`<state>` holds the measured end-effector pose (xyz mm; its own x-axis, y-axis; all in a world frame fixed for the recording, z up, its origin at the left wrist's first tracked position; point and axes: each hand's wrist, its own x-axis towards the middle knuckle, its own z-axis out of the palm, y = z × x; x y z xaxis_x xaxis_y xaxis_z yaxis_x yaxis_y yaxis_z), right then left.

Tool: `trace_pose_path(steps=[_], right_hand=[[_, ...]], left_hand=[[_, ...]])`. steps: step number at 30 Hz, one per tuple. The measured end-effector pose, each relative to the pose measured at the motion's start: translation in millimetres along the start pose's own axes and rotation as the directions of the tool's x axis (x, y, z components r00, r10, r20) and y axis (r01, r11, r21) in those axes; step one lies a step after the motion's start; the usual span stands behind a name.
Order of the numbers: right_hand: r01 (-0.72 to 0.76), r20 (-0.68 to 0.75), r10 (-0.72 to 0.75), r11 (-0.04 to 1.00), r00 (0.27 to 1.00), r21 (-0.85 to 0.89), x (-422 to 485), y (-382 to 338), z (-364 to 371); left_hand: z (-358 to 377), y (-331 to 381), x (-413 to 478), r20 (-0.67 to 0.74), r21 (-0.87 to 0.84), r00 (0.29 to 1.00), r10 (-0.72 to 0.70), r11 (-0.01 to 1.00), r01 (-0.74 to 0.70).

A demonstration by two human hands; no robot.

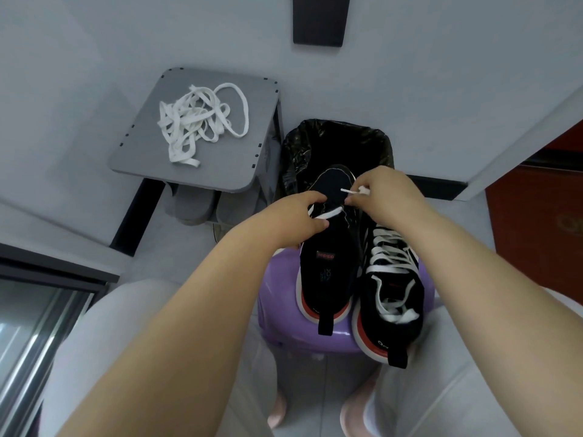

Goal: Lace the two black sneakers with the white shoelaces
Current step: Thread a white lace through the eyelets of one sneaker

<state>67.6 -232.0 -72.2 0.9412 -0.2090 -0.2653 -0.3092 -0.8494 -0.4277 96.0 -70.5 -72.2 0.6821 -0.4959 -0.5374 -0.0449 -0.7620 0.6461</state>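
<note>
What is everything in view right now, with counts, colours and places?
Left sneaker: one, black, on the stool, barely laced.
Right sneaker: one, black, beside it on the stool, laced.
Lace: one, white, across the left sneaker's toe end.
Loose laces: one pile, white, on the table.
Table: one, grey, far left.
Stool: one, purple, between the knees.
Bin: one, black liner, behind the stool.
Left hand: pinches the lace.
Right hand: pinches the lace's tip.

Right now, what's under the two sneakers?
A purple stool carries the laced sneaker and the sneaker being laced. They cover most of its seat; anything lying beneath them is hidden.
</note>
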Motion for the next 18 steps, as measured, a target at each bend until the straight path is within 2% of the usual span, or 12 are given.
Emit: trace_pose_path(steps=[2,4,5,7,8,9,10,11,12,13,14,18], right_hand=[[0.064,-0.113,-0.048,0.989,0.992,0.136,1,2,-9],[0.14,-0.297,0.026,0.841,0.955,0.522,1,1,-25],[0.184,-0.341,0.135,0.633,0.93,0.752,0,2,-35],[0.179,-0.2,0.267,0.1,0.943,0.979,0,6,-48],[0.125,-0.117,0.271,-0.015,0.955,0.992,-2,7,-50],[0.057,-0.061,0.26,0.023,0.964,0.998,-3,6,-49],[0.001,-0.054,0.238,0.217,0.97,0.976,-3,6,-44],[-0.031,-0.082,0.186,0.536,0.979,0.844,-3,6,-36],[-0.03,-0.1,0.105,0.823,0.989,0.568,-3,7,-27],[0.005,-0.075,0.017,0.958,0.997,0.287,-3,7,-17],[0.026,-0.013,-0.024,0.992,1.0,0.125,-2,8,-6],[0.049,-0.009,-0.048,0.996,0.999,0.076,0,8,6]], left_hand=[[0,-1,0,0.009,-0.009,1.0,-0.011,1.0,0.011],[0,-1,0,0.01,0.004,1.0,-0.015,1.0,0.015],[0,-1,0,0.007,0.009,1.0,-0.015,1.0,0.015],[1,-1,0,-0.009,0.013,1.0,-0.011,1.0,0.011],[1,-1,0,-0.017,0.02,1.0,-0.006,1.0,0.007],[1,0,1,-0.022,0.03,1.0,0.0,1.0,0.001],[1,0,1,-0.024,0.045,1.0,0.007,0.999,-0.006],[1,0,1,-0.024,0.061,1.0,0.013,0.998,-0.012],[2,0,1,-0.025,0.075,1.0,0.017,0.997,-0.015],[2,0,1,-0.028,0.089,0.999,0.018,0.996,-0.015],[2,0,1,-0.034,0.104,0.999,0.021,0.994,-0.018],[1,2,-1,-0.074,0.137,0.996,0.052,0.99,-0.041]])
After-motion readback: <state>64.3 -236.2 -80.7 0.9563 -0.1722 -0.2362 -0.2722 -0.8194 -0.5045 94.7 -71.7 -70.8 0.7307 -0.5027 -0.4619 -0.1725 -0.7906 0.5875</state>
